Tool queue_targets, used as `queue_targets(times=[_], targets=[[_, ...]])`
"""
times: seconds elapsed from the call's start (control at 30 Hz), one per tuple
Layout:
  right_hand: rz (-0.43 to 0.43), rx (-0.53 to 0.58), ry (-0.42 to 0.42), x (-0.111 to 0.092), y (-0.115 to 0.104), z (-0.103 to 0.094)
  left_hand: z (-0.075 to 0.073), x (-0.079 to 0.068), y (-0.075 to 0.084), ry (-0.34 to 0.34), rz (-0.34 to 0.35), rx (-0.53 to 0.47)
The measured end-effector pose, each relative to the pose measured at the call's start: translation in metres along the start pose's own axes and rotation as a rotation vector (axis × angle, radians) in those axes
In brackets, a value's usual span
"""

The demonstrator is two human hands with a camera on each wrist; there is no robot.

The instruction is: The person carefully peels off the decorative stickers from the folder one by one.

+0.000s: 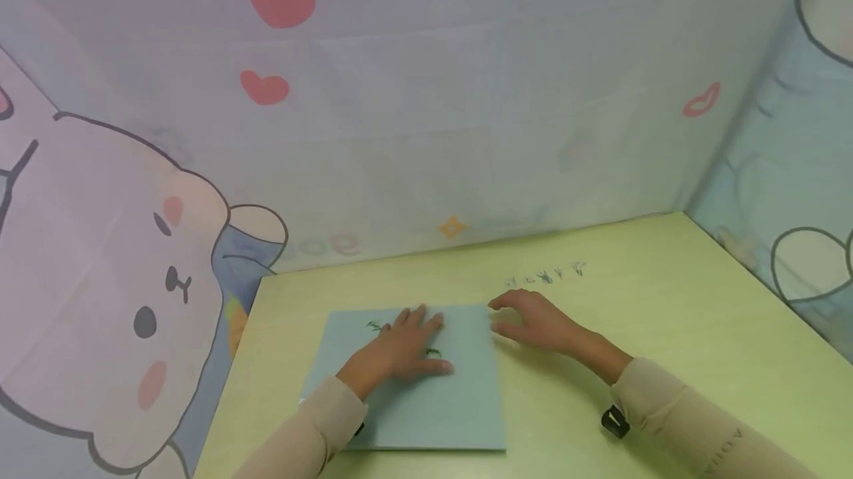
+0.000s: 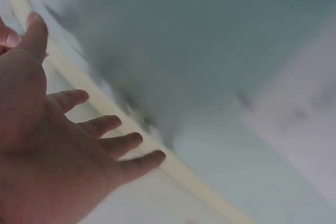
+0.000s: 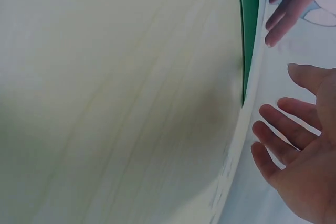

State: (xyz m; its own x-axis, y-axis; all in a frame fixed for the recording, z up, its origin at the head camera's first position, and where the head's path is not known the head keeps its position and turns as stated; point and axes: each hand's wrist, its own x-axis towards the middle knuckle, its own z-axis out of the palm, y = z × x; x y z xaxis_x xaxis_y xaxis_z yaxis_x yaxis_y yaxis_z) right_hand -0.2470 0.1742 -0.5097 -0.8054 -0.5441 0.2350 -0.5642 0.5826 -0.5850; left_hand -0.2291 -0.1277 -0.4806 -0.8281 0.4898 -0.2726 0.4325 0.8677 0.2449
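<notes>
A flat, square, pale blue-green board (image 1: 460, 405) lies on the table, with a thin edge along its front. Over its upper middle is my left hand (image 1: 403, 346), palm down, its fingers straight and spread. Whether it touches the surface I cannot tell. Small green sprigs (image 1: 373, 326) show on the board around that hand, partly covered by it. My right hand (image 1: 536, 322) is beside the board's upper right corner, fingers loosely bent and holding nothing. The right wrist view also shows this hand (image 3: 304, 145) apart from the board's green edge (image 3: 251, 35).
Several tiny plant-like sprigs (image 1: 545, 276) lie in a row on the yellow-green table (image 1: 666, 301), toward the back. A printed cloth wall (image 1: 400, 131) with hearts stands behind. A pale patch with blurred marks (image 2: 304, 108) shows in the left wrist view.
</notes>
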Motion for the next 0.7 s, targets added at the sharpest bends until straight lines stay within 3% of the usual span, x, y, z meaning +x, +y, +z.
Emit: queue_targets(times=[0.17, 0.37, 0.53, 0.7], targets=[[-0.058, -0.018, -0.065, 0.006, -0.01, 0.01, -0.007, -0.014, -0.01, 0.027, -0.152, 0.039], [-0.082, -0.05, -0.161, 0.007, -0.019, 0.015, -0.012, -0.03, -0.019, 0.019, -0.295, -0.006], [-0.104, -0.069, -0.16, 0.01, -0.025, 0.018, -0.006, -0.037, -0.021, 0.015, -0.357, -0.027], [-0.097, -0.054, -0.159, 0.011, -0.027, 0.019, -0.002, -0.033, -0.021, 0.004, -0.352, 0.007]])
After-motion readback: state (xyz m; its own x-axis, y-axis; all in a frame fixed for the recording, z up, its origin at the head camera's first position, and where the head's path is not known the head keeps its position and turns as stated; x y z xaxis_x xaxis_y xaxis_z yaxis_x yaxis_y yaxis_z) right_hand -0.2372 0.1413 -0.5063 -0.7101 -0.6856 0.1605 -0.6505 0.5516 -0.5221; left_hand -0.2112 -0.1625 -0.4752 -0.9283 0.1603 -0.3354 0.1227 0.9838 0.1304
